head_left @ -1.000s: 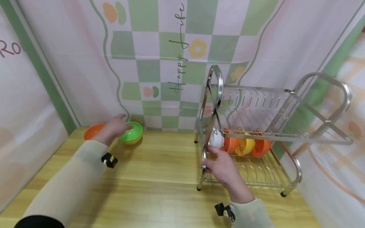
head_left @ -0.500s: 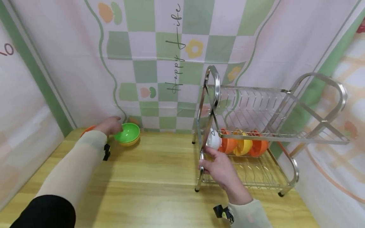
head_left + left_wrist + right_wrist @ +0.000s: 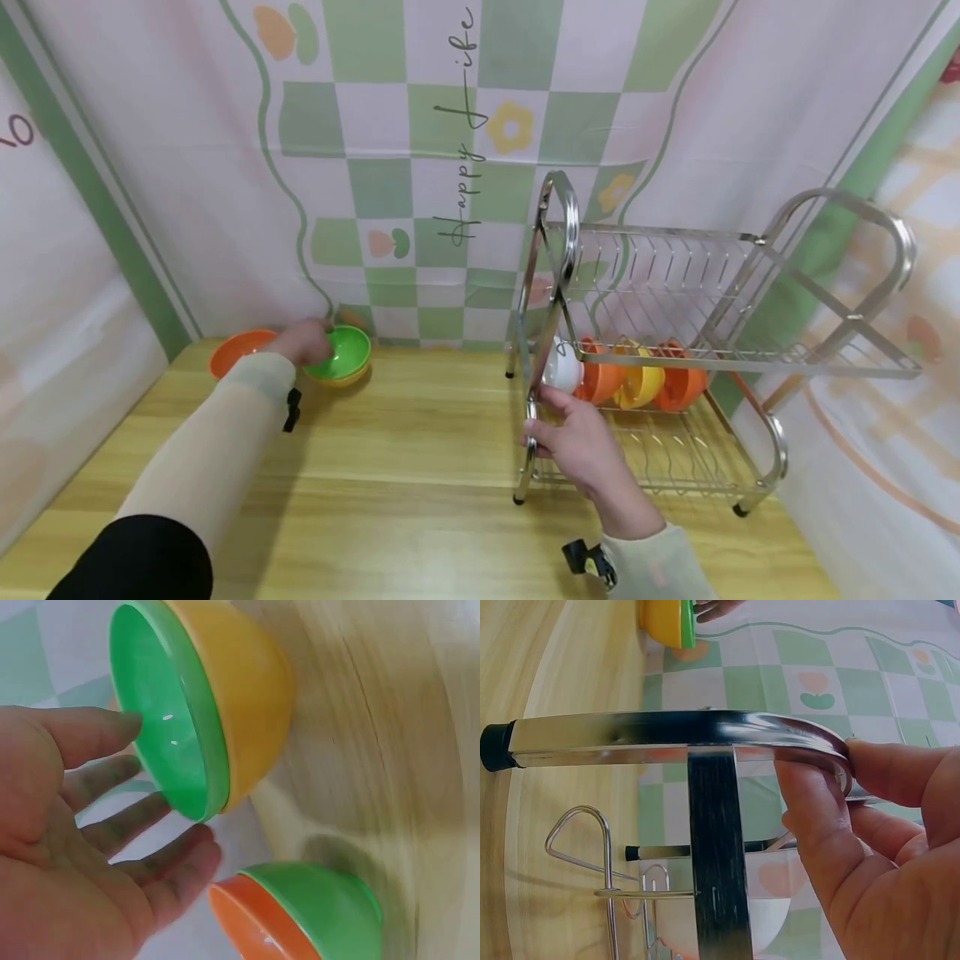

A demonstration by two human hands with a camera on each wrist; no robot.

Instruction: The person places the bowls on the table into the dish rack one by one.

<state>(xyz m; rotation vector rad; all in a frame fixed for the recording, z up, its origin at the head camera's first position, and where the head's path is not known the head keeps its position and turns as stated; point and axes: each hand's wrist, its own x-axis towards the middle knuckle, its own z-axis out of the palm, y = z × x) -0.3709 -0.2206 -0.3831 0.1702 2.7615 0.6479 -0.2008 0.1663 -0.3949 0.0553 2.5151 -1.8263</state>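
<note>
My left hand (image 3: 303, 342) is at the left edge of a green bowl (image 3: 351, 354), which sits inside a yellow bowl (image 3: 262, 697). Its fingers are loosely extended in the left wrist view, the thumb at the green rim; whether it touches is hard to tell. Beside that stack stands an orange bowl (image 3: 231, 354), nested in another green bowl (image 3: 337, 907). My right hand (image 3: 585, 442) grips the left side frame of a metal two-tier dish rack (image 3: 555, 304), thumb and fingers around the tube.
On the rack's lower tier a white cup (image 3: 564, 371), an orange cup (image 3: 602, 379), a yellow cup (image 3: 641, 383) and another orange cup (image 3: 681, 385) lie tilted in a row. A patterned cloth (image 3: 382, 183) hangs behind the wooden table (image 3: 420, 433).
My left hand has moved from above the orange and green bowls, back left, then right to the green bowl's rim. My right hand keeps its grip on the rack.
</note>
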